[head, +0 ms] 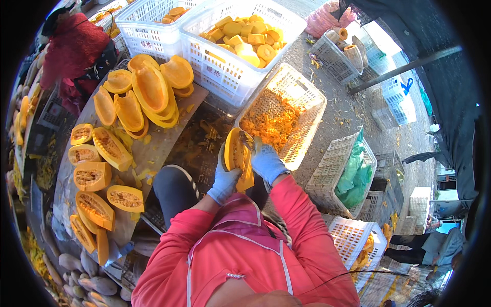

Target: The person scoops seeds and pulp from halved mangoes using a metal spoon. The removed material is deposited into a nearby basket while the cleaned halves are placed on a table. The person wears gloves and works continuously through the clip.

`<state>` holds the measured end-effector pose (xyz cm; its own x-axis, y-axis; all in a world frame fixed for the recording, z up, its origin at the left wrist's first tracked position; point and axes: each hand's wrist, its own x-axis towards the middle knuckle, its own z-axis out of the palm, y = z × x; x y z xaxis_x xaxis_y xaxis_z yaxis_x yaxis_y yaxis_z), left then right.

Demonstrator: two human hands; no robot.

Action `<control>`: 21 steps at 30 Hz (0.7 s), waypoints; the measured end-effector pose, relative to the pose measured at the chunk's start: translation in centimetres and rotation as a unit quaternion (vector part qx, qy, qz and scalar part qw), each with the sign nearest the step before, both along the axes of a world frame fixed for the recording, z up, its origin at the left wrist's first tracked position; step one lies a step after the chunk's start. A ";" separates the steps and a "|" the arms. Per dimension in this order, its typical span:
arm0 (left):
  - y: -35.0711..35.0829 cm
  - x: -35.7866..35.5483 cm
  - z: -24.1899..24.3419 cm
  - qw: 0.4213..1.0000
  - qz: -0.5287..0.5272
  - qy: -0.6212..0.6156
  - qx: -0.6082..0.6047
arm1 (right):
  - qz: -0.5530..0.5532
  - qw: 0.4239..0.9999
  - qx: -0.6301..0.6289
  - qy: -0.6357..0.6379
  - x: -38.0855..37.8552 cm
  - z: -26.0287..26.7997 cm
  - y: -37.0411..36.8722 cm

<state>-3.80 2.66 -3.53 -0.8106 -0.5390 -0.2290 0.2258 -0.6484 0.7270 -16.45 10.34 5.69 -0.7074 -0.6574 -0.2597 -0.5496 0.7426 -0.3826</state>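
Note:
My left hand [224, 178], in a pale blue-white work glove, grips a halved orange pumpkin [233, 151] over my lap, its hollow turned to the right. My right hand [267, 159], gloved alike, is closed at the pumpkin's upper right edge. It holds what looks like a small metal scoop [247, 140], whose handle my fingers hide. Just beyond my hands, a white plastic crate [307, 124] contains scraped orange pumpkin pulp [272, 119]. To the left, a board [163, 142] bears hollowed pumpkin halves [149, 88] at its far end and seeded halves [94, 207] nearer me.
Cut pumpkin pieces [245, 36] fill a tall white crate [218, 76] ahead. Another crate [326, 180] at right has green plastic bags [355, 184] in it. A person in red [74, 50] is at far left. Whole pumpkins [90, 278] lie at lower left.

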 end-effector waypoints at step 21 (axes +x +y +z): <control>0.4 -1.0 -0.4 0.999 -0.043 -0.033 0.006 | 0.041 0.998 0.044 0.016 -1.1 0.1 1.4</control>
